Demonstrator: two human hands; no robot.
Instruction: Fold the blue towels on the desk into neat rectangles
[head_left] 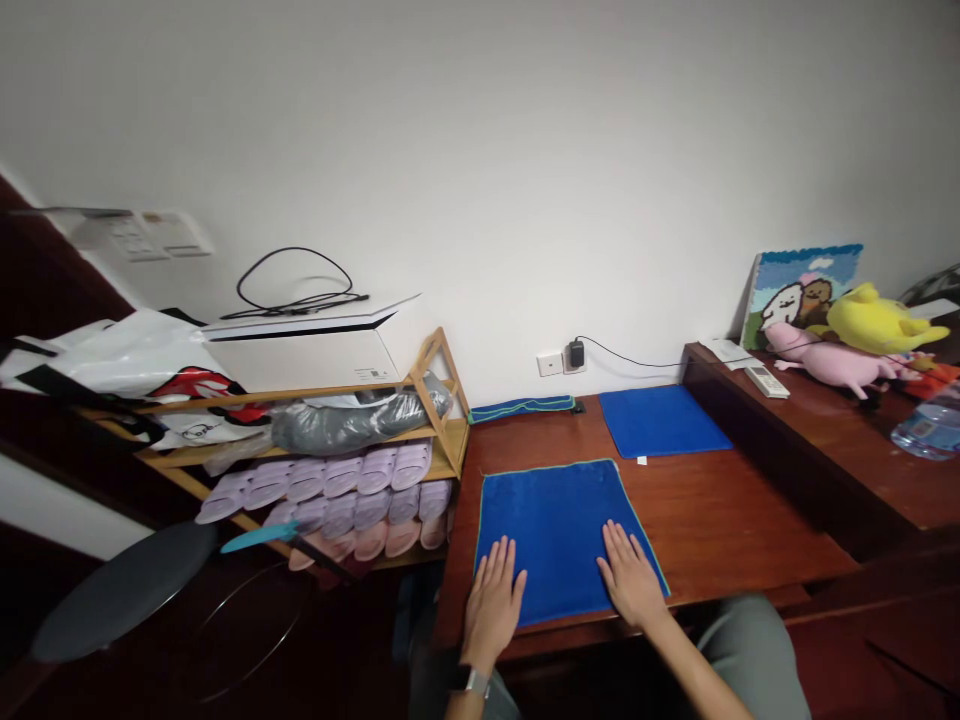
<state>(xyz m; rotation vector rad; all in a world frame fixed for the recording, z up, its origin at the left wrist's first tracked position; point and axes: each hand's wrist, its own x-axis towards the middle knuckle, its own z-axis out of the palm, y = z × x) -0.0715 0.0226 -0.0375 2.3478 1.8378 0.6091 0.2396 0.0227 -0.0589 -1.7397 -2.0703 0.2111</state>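
Observation:
A blue cloth (555, 530) with green edging lies spread flat on the brown wooden table (735, 520), close to its front edge. My left hand (493, 600) rests flat on the cloth's left front part, fingers stretched out. On its right front part lies my right hand (630, 580), also flat with the fingers apart. Behind, to the right, is a second blue cloth (664, 420), laid flat with a small white tag at its front edge. A narrow folded blue cloth (521, 408) with green edging sits along the wall at the back left.
A wooden rack (442, 400) with slippers (322, 480), a white box (307, 350) and bags stands on the left. At right, a raised surface (832, 430) holds plush toys (832, 362), a remote (766, 381) and a water bottle (930, 425). A black charger (576, 353) is plugged into the wall.

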